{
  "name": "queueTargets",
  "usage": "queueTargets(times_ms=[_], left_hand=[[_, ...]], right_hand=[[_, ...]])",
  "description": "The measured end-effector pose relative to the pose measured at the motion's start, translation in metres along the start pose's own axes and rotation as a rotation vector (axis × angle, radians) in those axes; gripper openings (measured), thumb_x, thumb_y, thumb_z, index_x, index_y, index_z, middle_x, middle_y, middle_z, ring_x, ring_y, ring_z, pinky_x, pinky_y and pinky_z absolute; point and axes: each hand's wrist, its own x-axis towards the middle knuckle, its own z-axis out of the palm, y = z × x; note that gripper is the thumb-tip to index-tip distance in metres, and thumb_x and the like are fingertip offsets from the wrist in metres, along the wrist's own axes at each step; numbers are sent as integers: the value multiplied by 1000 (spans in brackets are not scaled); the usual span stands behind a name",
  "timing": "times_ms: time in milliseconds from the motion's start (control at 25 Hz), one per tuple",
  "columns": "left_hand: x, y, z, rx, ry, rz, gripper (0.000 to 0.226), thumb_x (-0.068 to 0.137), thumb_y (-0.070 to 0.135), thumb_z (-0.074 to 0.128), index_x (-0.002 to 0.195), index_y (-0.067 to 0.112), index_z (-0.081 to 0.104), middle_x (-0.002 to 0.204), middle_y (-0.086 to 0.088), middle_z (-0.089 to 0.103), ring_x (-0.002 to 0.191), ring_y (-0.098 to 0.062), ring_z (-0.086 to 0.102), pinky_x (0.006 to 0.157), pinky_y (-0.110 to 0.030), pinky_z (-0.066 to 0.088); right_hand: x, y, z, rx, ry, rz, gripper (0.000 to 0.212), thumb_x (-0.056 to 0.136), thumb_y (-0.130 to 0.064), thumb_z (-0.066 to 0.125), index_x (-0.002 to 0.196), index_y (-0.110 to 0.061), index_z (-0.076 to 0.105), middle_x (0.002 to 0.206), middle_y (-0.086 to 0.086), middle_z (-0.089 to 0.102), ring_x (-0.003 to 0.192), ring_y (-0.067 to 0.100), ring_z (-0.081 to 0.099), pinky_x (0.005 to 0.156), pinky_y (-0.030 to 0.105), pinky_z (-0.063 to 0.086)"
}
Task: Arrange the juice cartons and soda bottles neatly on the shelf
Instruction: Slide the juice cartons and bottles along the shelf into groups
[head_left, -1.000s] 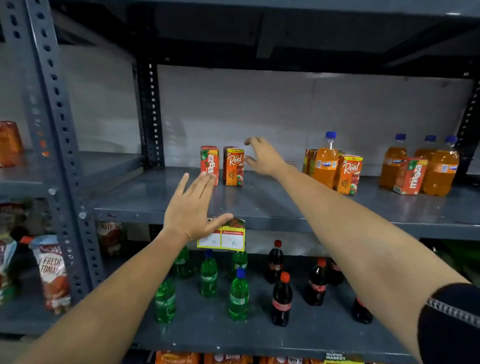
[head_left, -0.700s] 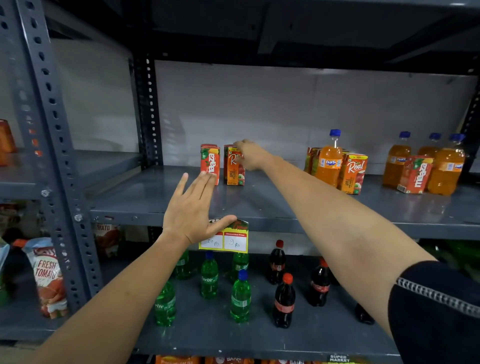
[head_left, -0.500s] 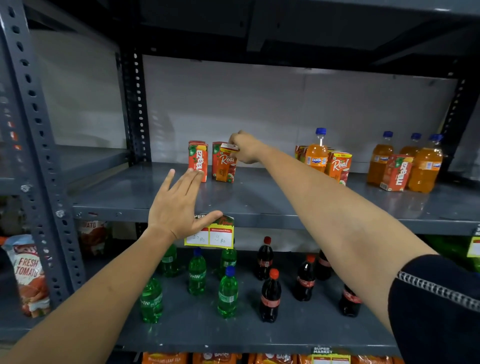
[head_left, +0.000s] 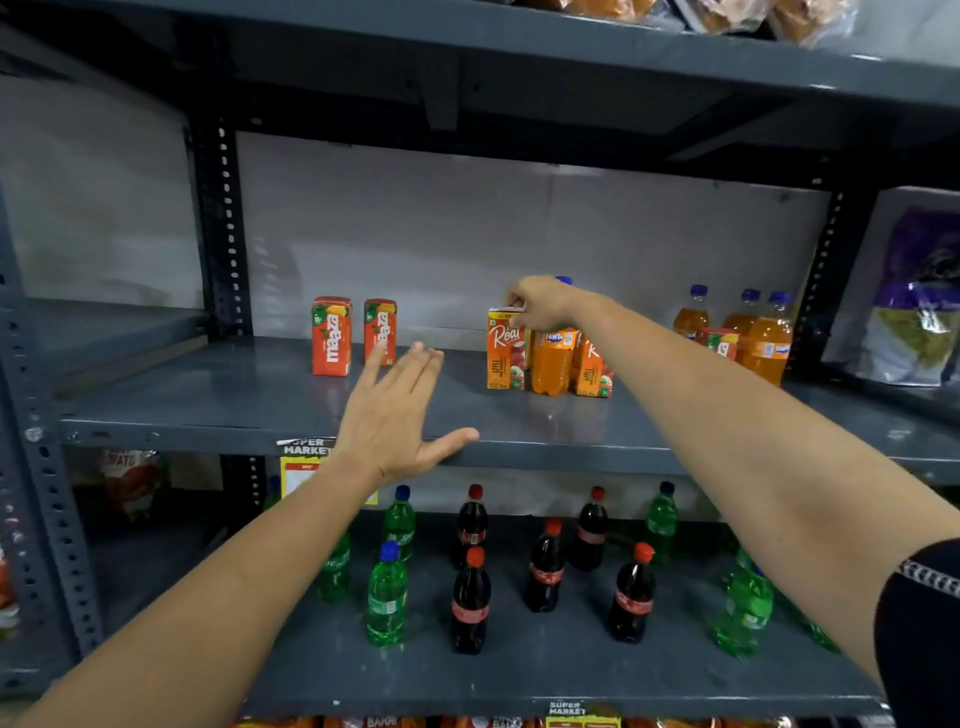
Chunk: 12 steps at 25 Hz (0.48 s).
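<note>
Head view: right hand (head_left: 540, 304) at frame centre, grip pinched on the top of an upright Real apple carton (head_left: 505, 348) standing on the grey shelf (head_left: 249, 395), just beside a Fanta bottle (head_left: 553, 358). Left of centre, two Maaza cartons (head_left: 331, 336) upright, near each other. Left hand (head_left: 395, 421) open, fingers spread, holding nothing. Lower shelf: cola bottles (head_left: 470, 603) and green bottles (head_left: 387, 597) scattered.
</note>
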Motion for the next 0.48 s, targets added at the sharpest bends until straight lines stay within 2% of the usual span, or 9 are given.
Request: queueTargets(times_ms=[120,240,360,440,480], left_hand=[[11,34,8,2,-40,-5,102,78,80,9,144,5,33,149,-11,41,143,-22,29,119,-50,5],[9,48,20,32,-106,-10,105,77,81,4,146,5,28,152,-9,36,145,-20,22,119,-49,1],[8,50,26,65,-107,-23,104,79,80,5,142,4,35,147,-10,44,143,-21,28,120,-48,5],[8,50,26,67,-107,-41,101,81,79,9,138,3,43,142,-11,51,139,-22,35,120,-48,9],[8,50,27,72,-106,-46,99,81,78,11,136,3,45,139,-11,54,138,-22,38,120,-48,11]], right_hand=[[-5,12,11,-34,-30,-9,36,92,-19,58,123,-2,55,127,16,59,115,29,56,94,36,46],[-8,23,10,-3,18,-47,40,89,-26,62,122,-3,58,124,14,61,112,26,58,90,33,48],[-6,39,-6,170,290,-22,37,87,-34,62,113,-7,63,112,12,66,99,22,62,79,28,49],[-1,52,-10,287,471,109,37,88,-35,60,113,-7,61,111,13,65,100,24,62,81,31,52],[1,57,-8,318,472,194,40,89,-35,59,116,-6,58,113,14,63,102,26,62,83,33,51]])
